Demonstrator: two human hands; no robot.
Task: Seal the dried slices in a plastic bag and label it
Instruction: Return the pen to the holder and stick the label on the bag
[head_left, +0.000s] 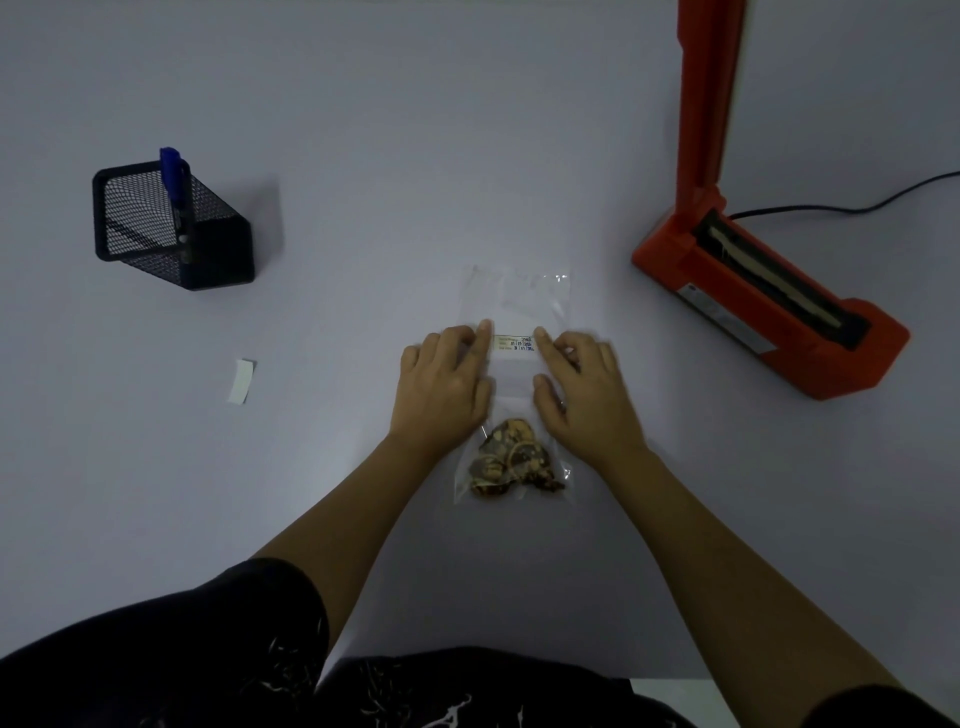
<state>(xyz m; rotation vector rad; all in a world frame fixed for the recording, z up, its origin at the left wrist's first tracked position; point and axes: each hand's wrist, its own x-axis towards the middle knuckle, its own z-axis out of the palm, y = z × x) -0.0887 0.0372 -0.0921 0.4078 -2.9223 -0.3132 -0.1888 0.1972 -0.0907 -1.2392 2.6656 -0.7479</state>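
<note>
A clear plastic bag (514, 296) lies flat on the white table, its far end pointing away from me. Brown dried slices (511, 460) are bunched in its near end. A small white label (514, 344) with printed and handwritten lines sits on the bag's middle. My left hand (447, 384) rests palm down on the bag's left side, index fingertip touching the label's left edge. My right hand (582, 384) lies on the bag's right side, index fingertip at the label's right edge. Both hands have fingers spread and press flat.
An orange heat sealer (769, 291) with its arm raised stands at the right, its black cord (852, 205) trailing off right. A black mesh pen holder (166, 228) with a blue marker (174, 187) stands at the left. A white backing strip (242, 382) lies left of my hands.
</note>
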